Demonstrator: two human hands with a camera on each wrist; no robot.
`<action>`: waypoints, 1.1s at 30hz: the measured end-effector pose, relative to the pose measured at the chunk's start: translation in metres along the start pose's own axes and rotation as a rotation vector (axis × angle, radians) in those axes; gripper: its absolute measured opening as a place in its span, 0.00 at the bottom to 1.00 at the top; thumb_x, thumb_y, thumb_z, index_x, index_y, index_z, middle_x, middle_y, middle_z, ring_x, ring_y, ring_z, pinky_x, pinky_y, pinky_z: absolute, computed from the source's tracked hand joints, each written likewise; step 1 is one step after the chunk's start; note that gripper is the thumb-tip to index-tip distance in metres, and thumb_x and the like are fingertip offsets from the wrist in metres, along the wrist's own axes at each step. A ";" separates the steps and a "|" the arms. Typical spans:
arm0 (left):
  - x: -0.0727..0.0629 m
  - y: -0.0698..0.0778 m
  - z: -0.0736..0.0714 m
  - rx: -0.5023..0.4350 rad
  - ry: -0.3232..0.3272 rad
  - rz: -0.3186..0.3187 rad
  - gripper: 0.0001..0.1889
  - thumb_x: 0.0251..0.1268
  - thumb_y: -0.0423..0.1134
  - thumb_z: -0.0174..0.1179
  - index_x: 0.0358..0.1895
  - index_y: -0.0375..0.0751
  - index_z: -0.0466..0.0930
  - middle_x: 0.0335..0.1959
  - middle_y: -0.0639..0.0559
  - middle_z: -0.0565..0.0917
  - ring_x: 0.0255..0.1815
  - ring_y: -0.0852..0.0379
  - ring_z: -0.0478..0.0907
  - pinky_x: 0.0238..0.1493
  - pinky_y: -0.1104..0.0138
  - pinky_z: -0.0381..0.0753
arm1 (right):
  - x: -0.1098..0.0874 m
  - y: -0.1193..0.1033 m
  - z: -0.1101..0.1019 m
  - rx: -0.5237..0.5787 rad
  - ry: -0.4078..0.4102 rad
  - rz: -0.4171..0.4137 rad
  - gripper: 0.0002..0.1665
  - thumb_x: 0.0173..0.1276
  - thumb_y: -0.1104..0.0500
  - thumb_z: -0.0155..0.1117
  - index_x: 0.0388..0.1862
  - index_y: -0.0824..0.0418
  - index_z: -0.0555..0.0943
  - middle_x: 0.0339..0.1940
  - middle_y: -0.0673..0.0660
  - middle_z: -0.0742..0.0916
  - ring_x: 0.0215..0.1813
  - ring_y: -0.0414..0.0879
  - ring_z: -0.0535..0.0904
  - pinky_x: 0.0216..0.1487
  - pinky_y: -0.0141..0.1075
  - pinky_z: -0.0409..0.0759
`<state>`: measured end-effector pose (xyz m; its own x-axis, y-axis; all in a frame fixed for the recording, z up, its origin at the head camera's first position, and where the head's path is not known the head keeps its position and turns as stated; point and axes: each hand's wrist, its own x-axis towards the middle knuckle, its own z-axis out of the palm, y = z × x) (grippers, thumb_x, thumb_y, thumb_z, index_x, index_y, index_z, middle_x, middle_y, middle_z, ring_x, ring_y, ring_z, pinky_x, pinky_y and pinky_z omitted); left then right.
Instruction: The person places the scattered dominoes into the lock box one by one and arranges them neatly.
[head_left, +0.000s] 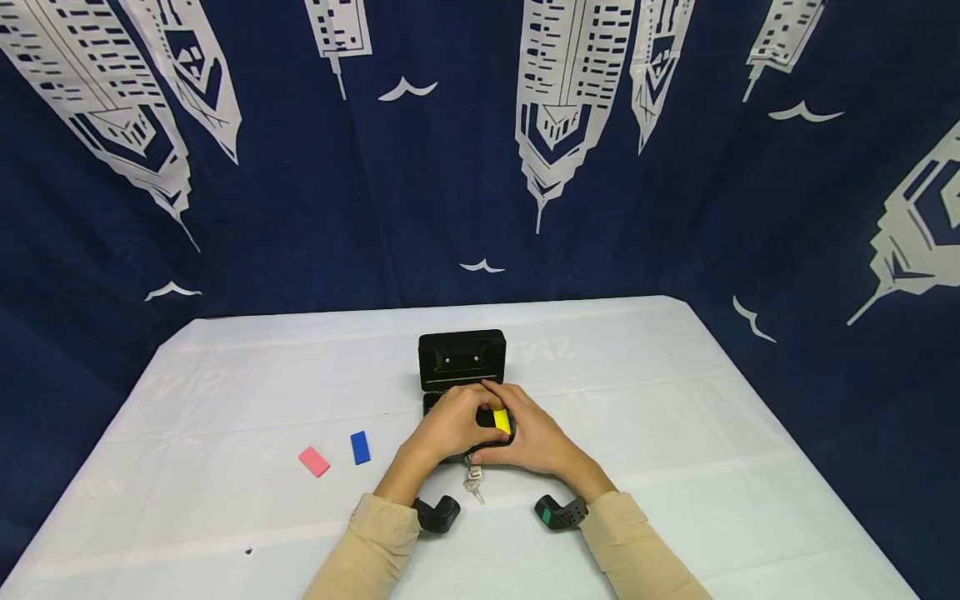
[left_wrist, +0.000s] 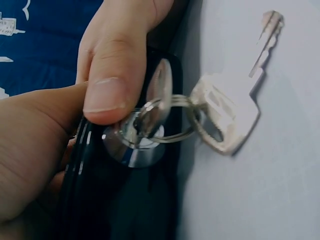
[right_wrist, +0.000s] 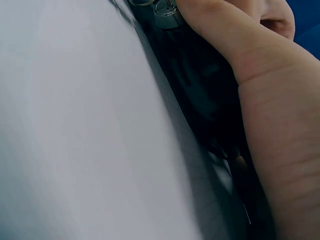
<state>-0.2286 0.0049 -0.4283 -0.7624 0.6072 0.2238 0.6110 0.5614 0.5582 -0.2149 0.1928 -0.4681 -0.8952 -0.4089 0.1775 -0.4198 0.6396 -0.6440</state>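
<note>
A small black lock box (head_left: 429, 406) stands at mid-table with its lid (head_left: 462, 346) raised behind it. My left hand (head_left: 456, 421) reaches over the box from the left, thumb and forefinger pinching a yellow rectangular piece (head_left: 502, 421) at the right of the inside. My right hand (head_left: 538, 437) grips the right part of the box. Its thumb (left_wrist: 111, 92) lies along the front beside the round lock (left_wrist: 142, 155), as the left wrist view shows. A ring with silver keys (left_wrist: 227, 112) hangs from that lock. Both hands hide most of the box's inside.
To the left on the white table (head_left: 225, 467) lie a pink rectangular piece (head_left: 314, 462) and a blue one (head_left: 361, 447). A tiny dark speck (head_left: 249, 551) is nearer the front left. Behind the table hangs a dark blue curtain (head_left: 450, 183) printed with white buildings.
</note>
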 end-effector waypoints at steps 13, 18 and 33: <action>0.003 -0.001 0.009 0.056 0.012 -0.037 0.19 0.57 0.40 0.78 0.52 0.38 0.88 0.50 0.47 0.89 0.55 0.46 0.84 0.58 0.53 0.83 | -0.001 -0.001 0.000 0.005 -0.015 0.026 0.68 0.50 0.33 0.83 0.84 0.50 0.59 0.76 0.51 0.72 0.73 0.47 0.72 0.73 0.52 0.71; 0.004 0.000 0.011 0.090 0.027 -0.041 0.18 0.56 0.39 0.79 0.49 0.40 0.90 0.49 0.48 0.90 0.56 0.46 0.84 0.57 0.52 0.84 | -0.001 -0.001 0.000 0.008 -0.013 0.025 0.68 0.50 0.33 0.83 0.84 0.50 0.59 0.76 0.51 0.72 0.73 0.47 0.72 0.74 0.52 0.71; 0.001 0.000 0.008 0.087 0.030 -0.054 0.23 0.56 0.43 0.79 0.53 0.38 0.88 0.52 0.47 0.89 0.57 0.45 0.84 0.60 0.52 0.83 | -0.001 0.000 0.001 0.012 -0.009 0.014 0.67 0.50 0.33 0.83 0.83 0.50 0.60 0.74 0.49 0.73 0.72 0.45 0.72 0.73 0.52 0.71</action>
<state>-0.2281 0.0099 -0.4345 -0.7999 0.5586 0.2195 0.5841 0.6403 0.4989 -0.2138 0.1925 -0.4684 -0.8994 -0.4061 0.1616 -0.4055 0.6374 -0.6552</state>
